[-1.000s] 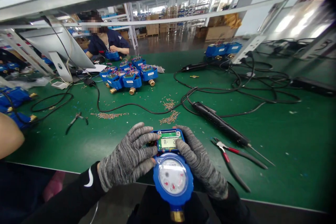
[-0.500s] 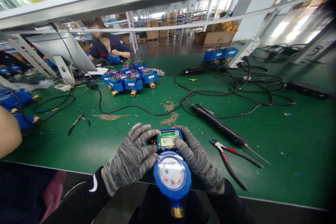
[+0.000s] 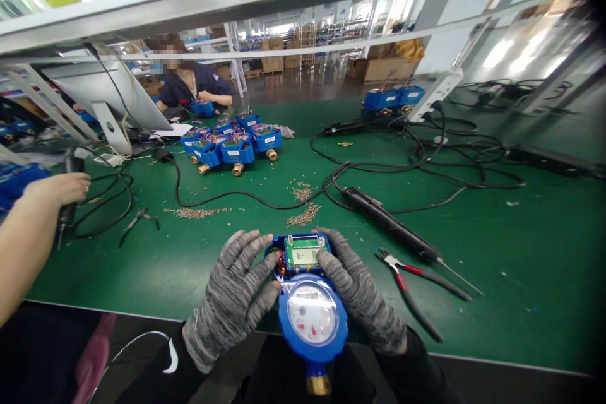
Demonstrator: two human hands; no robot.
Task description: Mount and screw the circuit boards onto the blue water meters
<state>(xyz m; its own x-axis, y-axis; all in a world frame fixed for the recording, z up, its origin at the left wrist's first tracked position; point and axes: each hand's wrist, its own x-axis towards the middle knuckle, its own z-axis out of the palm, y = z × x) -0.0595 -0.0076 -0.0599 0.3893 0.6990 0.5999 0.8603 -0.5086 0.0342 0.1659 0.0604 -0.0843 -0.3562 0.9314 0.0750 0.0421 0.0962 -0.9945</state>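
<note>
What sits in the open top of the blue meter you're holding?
In the blue meter, held by the left hand and right hand, a green circuit board with a lit display shows. Fingers cover its side edges; anything beneath the board is hidden.

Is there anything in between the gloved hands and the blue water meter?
Nothing visible. The left hand and right hand already touch the blue water meter on both sides, at the table edge. The pliers lie apart, off to the right.

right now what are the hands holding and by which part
Both hold one blue water meter: left hand and right hand grip opposite sides of its upper display module.
</note>
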